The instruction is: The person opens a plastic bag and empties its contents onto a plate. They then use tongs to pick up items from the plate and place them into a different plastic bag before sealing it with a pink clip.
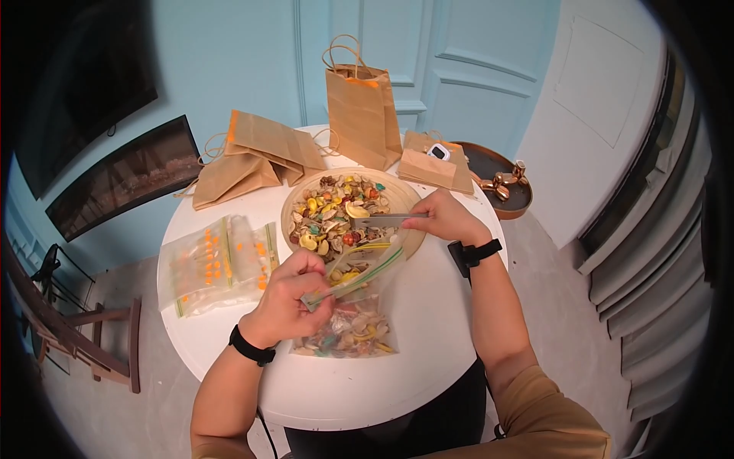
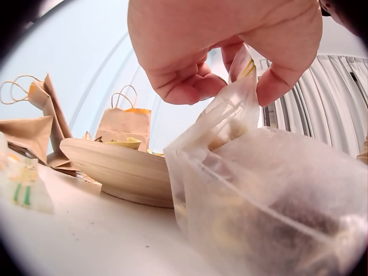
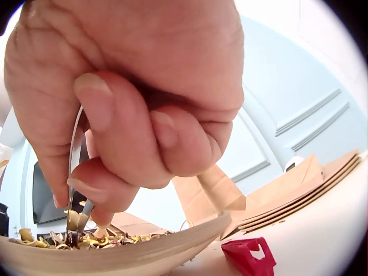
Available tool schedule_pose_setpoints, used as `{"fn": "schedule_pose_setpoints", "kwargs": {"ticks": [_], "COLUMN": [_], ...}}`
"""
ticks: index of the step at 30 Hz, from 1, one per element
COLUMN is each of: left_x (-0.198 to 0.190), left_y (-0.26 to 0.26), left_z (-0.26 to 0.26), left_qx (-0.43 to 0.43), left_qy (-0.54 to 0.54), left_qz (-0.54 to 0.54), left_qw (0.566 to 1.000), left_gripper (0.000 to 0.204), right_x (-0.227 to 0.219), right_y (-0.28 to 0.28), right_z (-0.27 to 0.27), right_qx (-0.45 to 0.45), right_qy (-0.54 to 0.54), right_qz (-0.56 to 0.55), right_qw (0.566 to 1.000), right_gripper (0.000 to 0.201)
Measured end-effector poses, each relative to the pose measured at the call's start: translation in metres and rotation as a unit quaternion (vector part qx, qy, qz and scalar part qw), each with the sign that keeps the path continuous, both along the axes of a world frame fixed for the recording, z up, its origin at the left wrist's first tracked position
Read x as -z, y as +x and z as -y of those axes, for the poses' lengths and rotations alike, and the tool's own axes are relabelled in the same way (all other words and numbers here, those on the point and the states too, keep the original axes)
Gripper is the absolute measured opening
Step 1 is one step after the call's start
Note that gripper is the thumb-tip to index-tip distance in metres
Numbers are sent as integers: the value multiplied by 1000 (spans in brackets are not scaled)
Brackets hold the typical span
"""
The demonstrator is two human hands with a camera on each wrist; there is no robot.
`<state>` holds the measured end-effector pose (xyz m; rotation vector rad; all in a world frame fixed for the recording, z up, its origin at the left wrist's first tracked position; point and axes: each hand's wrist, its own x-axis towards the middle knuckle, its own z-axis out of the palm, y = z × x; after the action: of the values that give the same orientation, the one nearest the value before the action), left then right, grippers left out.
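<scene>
My left hand (image 1: 294,298) pinches the top edge of a clear zip bag (image 1: 344,329), which stands part-filled with dried pieces on the table; its mouth gapes toward the bowl. In the left wrist view, thumb and fingers grip the bag's (image 2: 270,201) rim. My right hand (image 1: 443,218) holds metal tweezers (image 1: 390,220) over the wooden bowl (image 1: 413,243) of mixed dried pieces. A pale yellow slice (image 1: 355,209) is at the tweezers' tips. In the right wrist view the tips of the tweezers (image 3: 75,172) reach down among the pieces.
Flat zip bags (image 1: 202,264) with orange marks lie at the left. Paper bags (image 1: 359,115) stand and lie behind the bowl, and a small white device (image 1: 439,152) rests on folded ones. A dark round tray (image 1: 489,164) is beyond. A red object (image 3: 250,257) is beside the bowl.
</scene>
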<state>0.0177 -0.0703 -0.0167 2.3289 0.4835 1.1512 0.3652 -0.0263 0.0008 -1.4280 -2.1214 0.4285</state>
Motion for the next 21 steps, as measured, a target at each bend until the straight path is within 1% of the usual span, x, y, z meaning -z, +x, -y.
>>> {"fn": "schedule_pose_setpoints", "kwargs": {"ticks": [7, 10, 13, 16, 19, 21], "left_x": [-1, -1, 0, 1, 0, -1], "left_y": [0, 0, 0, 0, -1, -1], "left_z": [1, 1, 0, 0, 0, 1], "left_qx": [-8, -13, -13, -12, -13, -13], "left_qy": [0, -4, -3, -11, -15, -13], "left_qz": [-1, 1, -1, -1, -1, -2], "left_qw": [1000, 1000, 1000, 1000, 1000, 1000], "left_gripper": [11, 11, 11, 10, 9, 9], "right_x": [1, 1, -1, -5, -10, -9], "right_y": [2, 4, 5, -1, 1, 3], "right_z": [-1, 0, 1, 5, 6, 6], "right_qx": [7, 13, 25, 51, 86, 79], "right_qy": [23, 9, 8, 24, 6, 10], "right_qz": [-16, -39, -6, -33, 19, 29], "right_qw": [1000, 999, 1000, 998, 996, 996], "right_gripper": [23, 24, 27, 31, 34, 30]}}
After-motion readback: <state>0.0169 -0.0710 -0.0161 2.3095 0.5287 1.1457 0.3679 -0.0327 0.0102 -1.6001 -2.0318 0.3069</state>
